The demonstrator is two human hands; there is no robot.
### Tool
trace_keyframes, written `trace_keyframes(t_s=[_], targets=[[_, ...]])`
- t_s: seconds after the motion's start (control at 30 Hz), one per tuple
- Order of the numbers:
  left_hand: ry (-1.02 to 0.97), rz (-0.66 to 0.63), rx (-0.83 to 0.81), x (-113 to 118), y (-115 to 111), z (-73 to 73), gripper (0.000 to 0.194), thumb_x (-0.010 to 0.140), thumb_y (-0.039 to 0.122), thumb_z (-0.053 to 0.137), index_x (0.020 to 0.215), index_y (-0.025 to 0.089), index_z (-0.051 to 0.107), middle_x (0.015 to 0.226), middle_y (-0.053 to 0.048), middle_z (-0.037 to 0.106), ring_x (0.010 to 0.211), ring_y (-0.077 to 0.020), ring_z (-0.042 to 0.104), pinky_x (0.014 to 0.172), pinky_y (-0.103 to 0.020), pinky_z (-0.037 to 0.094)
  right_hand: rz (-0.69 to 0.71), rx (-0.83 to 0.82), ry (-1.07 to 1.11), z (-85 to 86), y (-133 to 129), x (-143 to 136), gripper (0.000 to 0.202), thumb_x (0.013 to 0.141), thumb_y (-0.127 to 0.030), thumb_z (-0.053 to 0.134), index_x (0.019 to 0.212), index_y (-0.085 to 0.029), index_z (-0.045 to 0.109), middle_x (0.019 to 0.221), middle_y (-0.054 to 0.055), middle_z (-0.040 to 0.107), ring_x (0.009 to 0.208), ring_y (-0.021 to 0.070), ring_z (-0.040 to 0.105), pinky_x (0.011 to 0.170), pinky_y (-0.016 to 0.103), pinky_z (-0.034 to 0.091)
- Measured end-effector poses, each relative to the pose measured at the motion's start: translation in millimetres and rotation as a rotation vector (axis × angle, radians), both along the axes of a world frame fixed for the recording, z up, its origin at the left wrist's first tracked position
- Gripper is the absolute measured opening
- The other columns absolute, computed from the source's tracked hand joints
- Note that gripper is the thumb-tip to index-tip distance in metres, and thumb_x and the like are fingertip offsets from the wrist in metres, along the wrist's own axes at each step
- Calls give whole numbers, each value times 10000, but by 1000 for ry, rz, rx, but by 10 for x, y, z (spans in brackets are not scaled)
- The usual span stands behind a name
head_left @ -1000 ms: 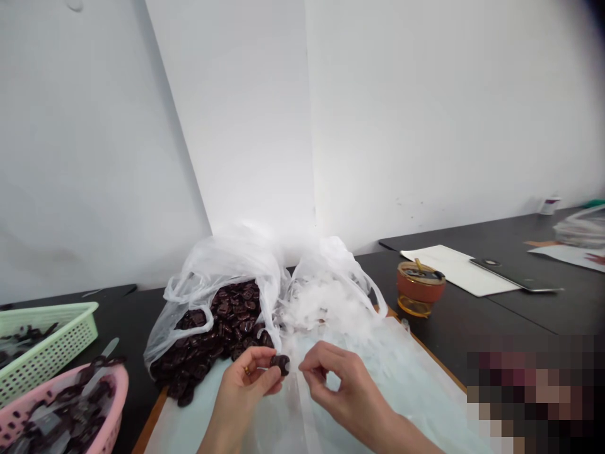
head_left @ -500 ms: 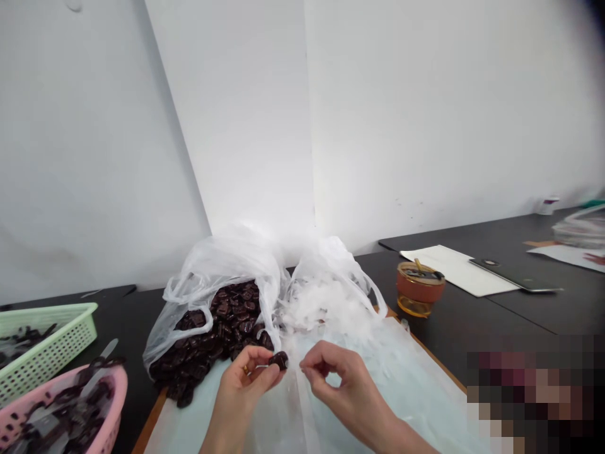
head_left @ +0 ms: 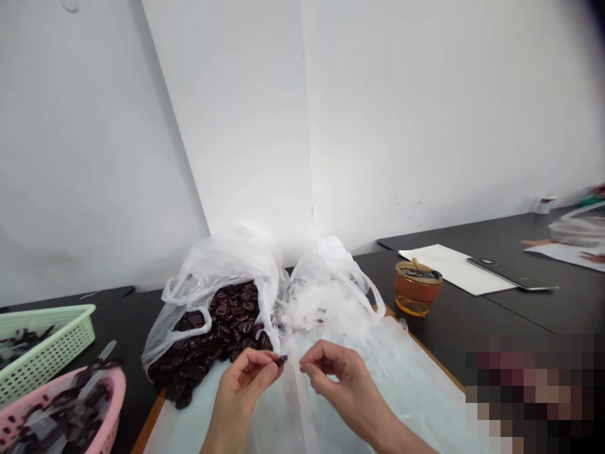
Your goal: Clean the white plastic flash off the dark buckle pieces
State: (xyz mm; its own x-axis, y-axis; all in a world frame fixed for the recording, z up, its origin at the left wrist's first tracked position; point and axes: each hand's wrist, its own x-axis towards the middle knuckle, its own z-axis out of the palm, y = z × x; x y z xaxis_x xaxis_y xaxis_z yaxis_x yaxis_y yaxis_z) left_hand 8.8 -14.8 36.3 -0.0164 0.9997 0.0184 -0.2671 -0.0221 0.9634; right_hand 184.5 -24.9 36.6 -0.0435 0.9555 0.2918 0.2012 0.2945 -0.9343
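Note:
Between the thumb and fingers of my left hand (head_left: 248, 384) is a small dark brown piece (head_left: 282, 360), seen nearly edge-on. Just right of it, my right hand (head_left: 343, 384) has thumb and forefinger pinched together; whatever is in that pinch is too small to make out. A gap separates the two hands. Behind my left hand, a heap of similar glossy dark brown pieces (head_left: 231, 318) spills from a white plastic bag (head_left: 198, 268). A second plastic bag (head_left: 335, 261) beyond my right hand holds small whitish, translucent bits (head_left: 316, 302).
A pale sheet-covered board (head_left: 401, 378) lies under my hands. At left stand a green basket (head_left: 70, 347) and a pink basket (head_left: 118, 403) with dark pieces and clear strips. Rightward are a lidded cup (head_left: 418, 290), white paper (head_left: 449, 268) and a phone (head_left: 510, 274).
My left fingers have turned the dark brown piece from showing its broad face to nearly edge-on. My right hand stays pinched in about the same spot.

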Motion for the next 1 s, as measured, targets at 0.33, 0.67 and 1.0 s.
trace_keyframes(t_s=[0.33, 0.67, 1.0], targets=[[98, 13, 39, 0, -2, -58, 218, 589, 332, 825, 609, 187, 664, 898, -63, 727, 805, -225, 675, 717, -281, 505, -19, 62, -27, -28, 16, 11, 106, 778, -165, 584, 693, -168, 646, 614, -13, 608, 590, 117, 541, 560, 208, 430], [140, -7, 23, -12, 4, -63, 219, 587, 344, 815, 602, 187, 662, 985, -107, 748, 853, -261, 672, 734, -322, 487, -9, 242, -156, -12, -21, 33, 149, 797, -106, 547, 750, -180, 667, 686, -2, 635, 632, 125, 583, 606, 223, 456], [-6, -18, -53, 75, -23, -73, 264, 556, 370, 840, 598, 176, 665, 919, -86, 744, 835, -227, 675, 840, -349, 522, 9, 380, -297, -88, -10, 57, 192, 863, -156, 498, 970, -203, 650, 745, 12, 573, 646, 133, 543, 596, 245, 445]])
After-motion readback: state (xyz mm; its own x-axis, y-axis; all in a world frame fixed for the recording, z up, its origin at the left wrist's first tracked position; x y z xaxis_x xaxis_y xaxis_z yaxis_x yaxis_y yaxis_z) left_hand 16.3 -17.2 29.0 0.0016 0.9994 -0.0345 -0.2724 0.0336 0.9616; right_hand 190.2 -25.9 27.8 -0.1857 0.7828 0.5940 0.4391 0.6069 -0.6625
